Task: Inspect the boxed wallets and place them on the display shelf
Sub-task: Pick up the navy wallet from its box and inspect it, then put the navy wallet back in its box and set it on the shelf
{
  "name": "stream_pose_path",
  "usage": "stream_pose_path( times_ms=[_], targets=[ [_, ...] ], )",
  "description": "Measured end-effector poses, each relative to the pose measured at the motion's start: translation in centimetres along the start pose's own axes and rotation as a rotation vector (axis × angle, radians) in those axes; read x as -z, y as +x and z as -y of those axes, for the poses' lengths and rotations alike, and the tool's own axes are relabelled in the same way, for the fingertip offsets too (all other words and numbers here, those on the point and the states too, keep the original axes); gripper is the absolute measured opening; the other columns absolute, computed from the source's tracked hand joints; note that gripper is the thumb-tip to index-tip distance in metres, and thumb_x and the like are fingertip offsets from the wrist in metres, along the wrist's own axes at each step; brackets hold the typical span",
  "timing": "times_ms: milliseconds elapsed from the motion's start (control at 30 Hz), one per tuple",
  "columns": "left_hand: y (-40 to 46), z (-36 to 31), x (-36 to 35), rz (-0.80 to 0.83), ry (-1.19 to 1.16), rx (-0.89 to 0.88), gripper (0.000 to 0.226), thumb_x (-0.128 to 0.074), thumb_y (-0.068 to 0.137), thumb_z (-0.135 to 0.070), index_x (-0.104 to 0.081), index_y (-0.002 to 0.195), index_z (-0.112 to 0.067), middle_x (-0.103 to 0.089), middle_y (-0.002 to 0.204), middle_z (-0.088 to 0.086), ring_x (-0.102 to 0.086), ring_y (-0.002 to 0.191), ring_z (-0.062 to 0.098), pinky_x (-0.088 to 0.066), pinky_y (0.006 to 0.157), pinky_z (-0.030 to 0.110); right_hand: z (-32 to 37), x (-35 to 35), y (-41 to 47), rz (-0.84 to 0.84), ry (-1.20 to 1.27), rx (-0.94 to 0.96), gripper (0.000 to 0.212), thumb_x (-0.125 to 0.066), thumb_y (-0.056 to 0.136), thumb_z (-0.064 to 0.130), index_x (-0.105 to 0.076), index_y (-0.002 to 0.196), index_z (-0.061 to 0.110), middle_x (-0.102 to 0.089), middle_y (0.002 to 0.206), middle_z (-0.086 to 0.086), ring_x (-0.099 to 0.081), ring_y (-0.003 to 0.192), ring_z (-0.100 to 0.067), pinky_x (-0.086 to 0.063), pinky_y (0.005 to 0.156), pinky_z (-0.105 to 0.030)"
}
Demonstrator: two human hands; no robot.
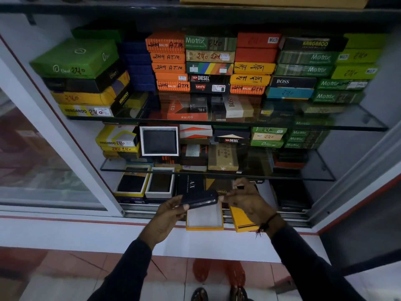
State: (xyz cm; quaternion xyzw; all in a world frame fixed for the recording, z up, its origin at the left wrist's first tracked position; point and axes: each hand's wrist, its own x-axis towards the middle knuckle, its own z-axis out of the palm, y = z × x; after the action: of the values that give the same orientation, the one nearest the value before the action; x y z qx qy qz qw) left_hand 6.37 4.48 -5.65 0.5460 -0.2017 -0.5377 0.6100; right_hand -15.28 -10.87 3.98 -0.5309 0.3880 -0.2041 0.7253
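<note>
A dark blue wallet (pixel 200 199) is held flat between both hands in front of the lowest shelf. My left hand (pixel 168 216) grips its left end with thumb on top. My right hand (pixel 249 202) pinches its right end with fingertips. Just below the wallet an open yellow box (pixel 205 222) with white lining lies on the cabinet's sill. Its yellow lid (pixel 242 220) with black stripes leans beside it, under my right wrist.
Glass shelves (pixel 217 122) hold stacks of coloured wallet boxes. Open boxes showing wallets stand on the middle shelf (pixel 159 141) and the bottom left (pixel 132 184), (pixel 160 183). A black boxed wallet (pixel 191 183) stands behind the hands. A sliding glass door (pixel 43 159) is at left.
</note>
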Motion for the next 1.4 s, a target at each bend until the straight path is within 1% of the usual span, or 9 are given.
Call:
stream_pose_path(
  times_ms=[167,267,533,800,900,967,1133,1267,1400],
  targets=[
    [0.7,2.6,-3.3,-0.094,0.017,-0.051,0.055,-0.081,0.074,0.010,-0.061,0.125,0.002,-0.071,0.120,0.014,-0.070,0.105,0.023,-0.058,0.085,0.032,-2.9,-7.1,-1.5,-0.135,-0.332,0.188,0.048,-0.079,0.064,-0.012,-0.050,0.089,0.016,-0.067,0.071,-0.011,-0.067,0.071,-0.024,-0.058,0.073,-0.043],
    [0.9,3.7,-3.3,-0.137,0.032,-0.064,0.042,-0.063,0.082,0.025,-0.063,0.111,-0.005,-0.075,0.104,0.003,-0.074,0.090,0.011,-0.061,0.069,0.024,-4.3,-8.6,-2.1,-0.229,-0.611,0.343,0.044,-0.076,0.069,-0.002,-0.044,0.085,0.023,-0.071,0.072,-0.010,-0.068,0.065,-0.017,-0.047,0.056,-0.018],
    [0.2,1.8,-1.1,-0.052,0.122,-0.046,0.062,-0.092,0.059,-0.011,-0.069,0.117,-0.012,-0.077,0.116,0.004,-0.072,0.109,0.021,-0.059,0.087,0.032,-1.0,-2.8,-1.3,-0.276,-0.850,0.364,0.047,-0.076,0.073,-0.001,-0.040,0.090,0.025,-0.060,0.068,0.004,-0.058,0.060,-0.001,-0.044,0.050,-0.008],
    [-0.6,0.4,-1.2,0.198,-0.132,0.051,0.056,-0.068,0.080,0.011,-0.060,0.131,-0.011,-0.071,0.129,0.008,-0.070,0.115,0.019,-0.059,0.091,0.026,1.1,2.6,1.0,-0.187,-0.428,0.238,0.046,-0.080,0.069,-0.010,-0.046,0.089,0.014,-0.058,0.068,-0.003,-0.061,0.067,-0.017,-0.056,0.067,-0.033],
    [-0.9,0.1,-3.4,0.303,-0.204,0.076,0.078,-0.091,0.066,-0.003,-0.057,0.136,-0.005,-0.068,0.131,0.012,-0.069,0.116,0.022,-0.059,0.093,0.028,-0.1,1.6,1.5,-0.071,-0.120,0.193,0.032,-0.056,0.086,-0.018,-0.043,0.093,0.010,-0.057,0.068,-0.007,-0.061,0.063,-0.018,-0.053,0.056,-0.026],
    [-0.9,-0.1,-4.9,0.365,-0.229,0.068,0.096,-0.099,0.056,-0.011,-0.053,0.140,-0.003,-0.068,0.131,0.012,-0.067,0.119,0.024,-0.058,0.095,0.029,-0.4,0.2,1.5,-0.033,0.087,0.153,0.019,-0.041,0.099,-0.003,-0.044,0.089,0.012,-0.058,0.060,-0.001,-0.059,0.052,-0.012,-0.048,0.048,-0.021],
    [-0.7,-1.2,-5.9,0.385,-0.323,0.033,0.103,-0.097,0.054,0.000,-0.047,0.144,-0.002,-0.066,0.133,0.016,-0.068,0.117,0.025,-0.059,0.095,0.029,0.4,-1.5,2.1,-0.067,0.288,0.109,0.034,-0.034,0.102,0.013,-0.053,0.073,0.011,-0.059,0.053,0.004,-0.060,0.047,-0.007,-0.047,0.052,-0.025],
    [-1.1,-1.9,-4.3,0.359,-0.127,-0.015,0.075,-0.066,0.076,0.022,-0.056,0.141,-0.016,-0.066,0.140,0.006,-0.066,0.123,0.020,-0.058,0.093,0.029,-1.4,0.2,1.8,-0.076,0.123,0.049,0.019,-0.053,0.096,0.019,-0.066,0.088,0.007,-0.067,0.082,-0.009,-0.063,0.076,-0.023,-0.049,0.066,-0.032],
    [-1.3,-2.3,-2.9,0.198,0.080,-0.017,0.085,-0.077,0.073,0.020,-0.058,0.140,-0.028,-0.069,0.131,0.005,-0.070,0.116,0.021,-0.059,0.087,0.030,-3.9,1.8,1.5,0.094,0.100,-0.279,0.046,-0.052,0.095,0.052,-0.068,0.122,0.018,-0.072,0.120,-0.008,-0.066,0.115,-0.030,-0.056,0.095,-0.046]
  ],
)
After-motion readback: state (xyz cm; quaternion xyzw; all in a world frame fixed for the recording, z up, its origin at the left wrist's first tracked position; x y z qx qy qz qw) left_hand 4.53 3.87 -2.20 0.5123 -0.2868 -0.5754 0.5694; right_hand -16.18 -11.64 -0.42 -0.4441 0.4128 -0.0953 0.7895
